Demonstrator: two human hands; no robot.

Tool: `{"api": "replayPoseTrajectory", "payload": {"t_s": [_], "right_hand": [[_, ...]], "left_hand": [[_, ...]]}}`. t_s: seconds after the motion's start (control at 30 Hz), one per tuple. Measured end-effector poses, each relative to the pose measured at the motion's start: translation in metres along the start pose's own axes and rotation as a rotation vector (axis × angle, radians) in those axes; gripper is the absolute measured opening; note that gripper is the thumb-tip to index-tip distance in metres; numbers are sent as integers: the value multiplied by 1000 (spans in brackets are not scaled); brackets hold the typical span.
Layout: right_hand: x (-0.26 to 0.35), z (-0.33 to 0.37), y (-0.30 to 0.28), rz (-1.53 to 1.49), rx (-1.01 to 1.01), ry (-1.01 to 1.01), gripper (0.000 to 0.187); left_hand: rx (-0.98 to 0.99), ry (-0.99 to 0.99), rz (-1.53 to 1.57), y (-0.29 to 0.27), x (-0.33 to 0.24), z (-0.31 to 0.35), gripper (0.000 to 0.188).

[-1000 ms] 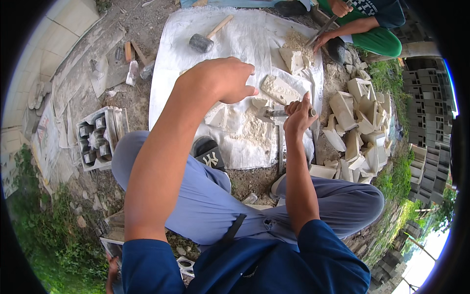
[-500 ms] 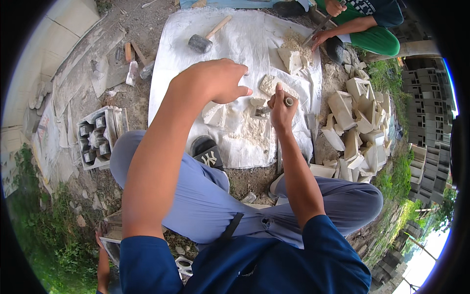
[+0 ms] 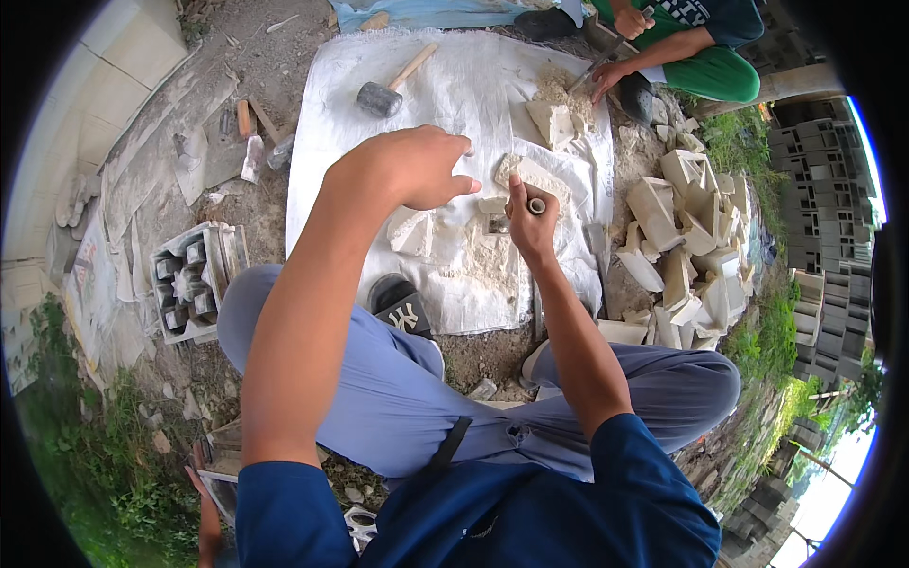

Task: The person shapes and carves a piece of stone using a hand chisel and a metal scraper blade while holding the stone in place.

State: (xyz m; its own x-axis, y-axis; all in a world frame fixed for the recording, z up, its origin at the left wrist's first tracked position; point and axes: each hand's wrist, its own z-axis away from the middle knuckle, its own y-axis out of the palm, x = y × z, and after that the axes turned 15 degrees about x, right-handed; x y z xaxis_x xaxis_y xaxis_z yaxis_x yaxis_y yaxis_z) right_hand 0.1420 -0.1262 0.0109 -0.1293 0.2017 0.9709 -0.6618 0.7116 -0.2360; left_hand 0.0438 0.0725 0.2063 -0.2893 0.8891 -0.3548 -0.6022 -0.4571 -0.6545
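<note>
My right hand (image 3: 535,225) is closed round a tool with a round, hollow-looking handle end (image 3: 537,205). A small grey metal part (image 3: 497,225) shows beside that fist, close above pale crumbs (image 3: 485,260); the rest of the tool is hidden. Beyond the fist lies a rough pale slab (image 3: 542,177). My left hand (image 3: 417,168) hovers over the white woven sheet (image 3: 445,85), thumb and forefinger apart, with nothing seen between them. Its other fingers are hidden. A broken pale block piece (image 3: 410,233) lies just below it.
A black-headed mallet (image 3: 380,99) lies at the sheet's far left. At the far right a co-worker's hands (image 3: 611,76) hold a long tool by a pale chunk (image 3: 554,125). Broken blocks (image 3: 686,237) are heaped right; a metal mould (image 3: 194,282) stands left.
The whole view has shifted slightly, things appearing a little lower and to the left. Both my hands keep nearly the same places over the sheet. Less of the grey metal part shows.
</note>
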Motion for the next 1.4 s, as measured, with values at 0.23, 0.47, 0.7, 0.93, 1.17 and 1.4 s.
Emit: {"api": "replayPoseTrajectory", "payload": {"t_s": [0.23,0.47,0.7,0.93,1.17,1.4], "right_hand": [[-70,29,-12,-32,-116,-54,51],[-9,9,-13,-71,-1,9,52],[-45,36,-5,7,-51,-38,51],[-18,17,-11,-89,-31,8,54],[-30,30,-4,77,-66,-60,51],[-36,7,-10,37,-40,64,52]], "left_hand": [[36,22,-16,-1,-15,-10,62],[16,-14,-29,4,-1,-5,62],[49,-5,3,-4,-11,0,60],[3,-19,6,6,0,4,60],[33,-41,5,-2,-6,12,61],[1,4,-30,9,4,-5,61]]}}
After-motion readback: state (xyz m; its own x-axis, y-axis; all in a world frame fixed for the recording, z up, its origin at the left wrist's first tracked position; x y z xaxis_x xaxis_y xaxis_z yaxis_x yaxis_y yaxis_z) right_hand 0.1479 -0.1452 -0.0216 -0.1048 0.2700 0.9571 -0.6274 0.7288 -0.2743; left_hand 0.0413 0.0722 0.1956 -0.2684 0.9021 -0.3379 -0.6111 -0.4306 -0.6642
